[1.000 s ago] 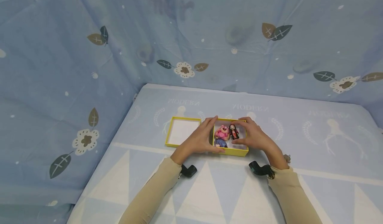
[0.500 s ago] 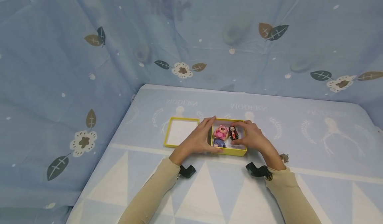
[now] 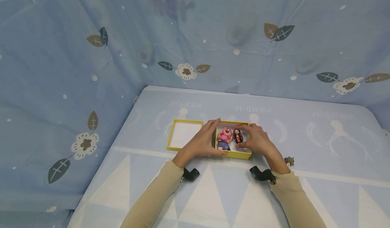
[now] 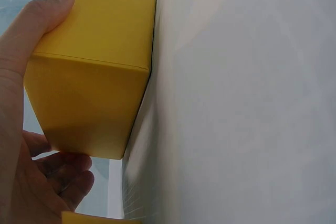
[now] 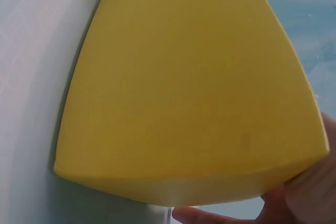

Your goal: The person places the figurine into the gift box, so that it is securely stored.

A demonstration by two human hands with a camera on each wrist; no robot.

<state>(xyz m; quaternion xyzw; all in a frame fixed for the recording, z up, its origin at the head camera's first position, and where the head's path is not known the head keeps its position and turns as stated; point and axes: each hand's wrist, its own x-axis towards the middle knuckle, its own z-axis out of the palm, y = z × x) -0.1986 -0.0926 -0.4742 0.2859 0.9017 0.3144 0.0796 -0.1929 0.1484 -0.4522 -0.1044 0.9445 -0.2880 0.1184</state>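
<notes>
A yellow box [image 3: 234, 153] with a white inside lies on the cloth-covered surface. My left hand [image 3: 199, 143] grips its left end, thumb on the near wall and fingers at the far side; the left wrist view shows the thumb [image 4: 55, 11] on the yellow wall. Inside are a pink bear figurine [image 3: 225, 135], a blue figure [image 3: 223, 146] below it, and a small dark-haired doll figurine [image 3: 238, 136] in red and black. My right hand [image 3: 257, 139] reaches over the right end, thumb and forefinger about the doll figurine's two ends. In the right wrist view the box hides most of that hand.
Left of the box lies its lid [image 3: 185, 135], yellow-rimmed, with the white inside up. A small grey figurine [image 3: 289, 160] is on the cloth beside my right wrist. Blue patterned curtains [image 3: 213, 45] stand behind and to the left.
The doll figurine has shifted very slightly right inside the box with my right thumb and forefinger. My left hand keeps its grip, and the view has moved a little.
</notes>
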